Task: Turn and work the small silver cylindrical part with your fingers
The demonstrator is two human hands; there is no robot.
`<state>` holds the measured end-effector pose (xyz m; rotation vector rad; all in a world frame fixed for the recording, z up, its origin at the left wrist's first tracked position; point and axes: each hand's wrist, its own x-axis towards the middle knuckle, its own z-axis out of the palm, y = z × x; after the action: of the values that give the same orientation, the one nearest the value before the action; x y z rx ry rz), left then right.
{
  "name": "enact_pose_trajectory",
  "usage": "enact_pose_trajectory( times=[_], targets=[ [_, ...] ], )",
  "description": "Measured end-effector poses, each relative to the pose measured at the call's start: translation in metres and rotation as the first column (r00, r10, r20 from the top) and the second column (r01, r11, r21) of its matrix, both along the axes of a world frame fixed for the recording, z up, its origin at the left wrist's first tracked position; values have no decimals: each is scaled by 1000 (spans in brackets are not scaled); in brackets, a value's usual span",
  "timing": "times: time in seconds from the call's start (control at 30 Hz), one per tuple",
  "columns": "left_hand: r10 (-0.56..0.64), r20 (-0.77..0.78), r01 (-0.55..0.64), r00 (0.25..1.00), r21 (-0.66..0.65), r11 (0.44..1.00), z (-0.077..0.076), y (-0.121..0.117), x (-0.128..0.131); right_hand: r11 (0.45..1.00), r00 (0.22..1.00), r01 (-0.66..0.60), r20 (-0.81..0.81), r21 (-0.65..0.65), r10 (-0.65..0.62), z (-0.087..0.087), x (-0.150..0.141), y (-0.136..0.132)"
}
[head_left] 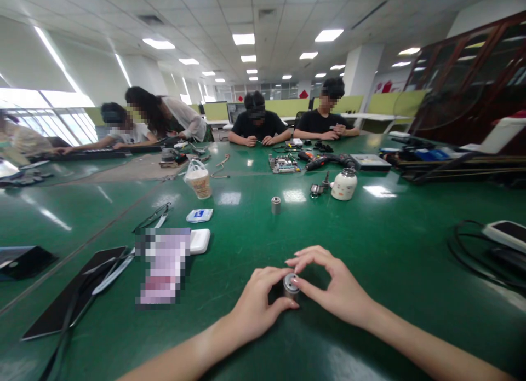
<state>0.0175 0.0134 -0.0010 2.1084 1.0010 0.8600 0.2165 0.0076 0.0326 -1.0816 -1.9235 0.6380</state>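
Observation:
A small silver metal cylinder (290, 286) stands on the green table (370, 244) close to me. My left hand (257, 307) curls round its left side with fingers closed on it. My right hand (329, 285) pinches its top from the right with thumb and fingertips. A second small metal cylinder (276, 205) stands alone farther out on the table. Beyond it sits a white round device with a metal cap (344, 184).
A white case (200, 241), a blue-labelled packet (199, 215), a bagged cup (199, 179), dark tablets (69, 299) and a circuit board (283, 163) lie left and ahead. Cables and a phone (507, 233) lie at right. Several people work at the far side.

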Motion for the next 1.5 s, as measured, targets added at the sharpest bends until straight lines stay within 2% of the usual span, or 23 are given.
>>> enact_pose_trajectory(
  times=[0.17,0.3,0.37,0.47,0.57,0.7,0.8,0.9,1.07,1.3,1.5],
  targets=[
    [-2,6,2,1000,-1,1000,1,-1,0,1000,999,8,-46,-8,-8,0,0,1],
    [-6,-9,6,1000,-19,1000,3,-2,0,995,990,95,-110,15,-93,4,16,21],
    [-3,-16,3,1000,-28,1000,5,-2,0,991,988,137,-68,3,-136,-5,30,35],
    [5,-19,-5,1000,-41,999,7,-2,1,987,988,153,-12,-51,-154,-26,47,53],
    [15,-10,-16,1000,-48,999,7,-2,0,986,988,156,-11,-57,-157,-38,52,58],
    [9,-10,-9,1000,-40,999,6,-1,0,986,982,158,-93,-57,-163,-24,38,43],
    [9,-10,-10,1000,-32,999,4,0,0,995,987,67,-142,-77,-77,-7,18,21],
    [5,4,-5,1000,-10,1000,1,-1,1,999,996,-5,-92,-47,1,1,1,2],
    [3,13,-3,1000,17,1000,-2,-1,1,998,996,-69,-65,0,69,-3,-8,-8],
    [6,10,-6,1000,16,1000,-2,0,1,996,997,-27,-67,90,33,-6,-2,-4],
    [-3,19,3,1000,18,1000,-1,0,1,999,1000,-9,-3,47,9,-6,-2,-3]
  ],
)
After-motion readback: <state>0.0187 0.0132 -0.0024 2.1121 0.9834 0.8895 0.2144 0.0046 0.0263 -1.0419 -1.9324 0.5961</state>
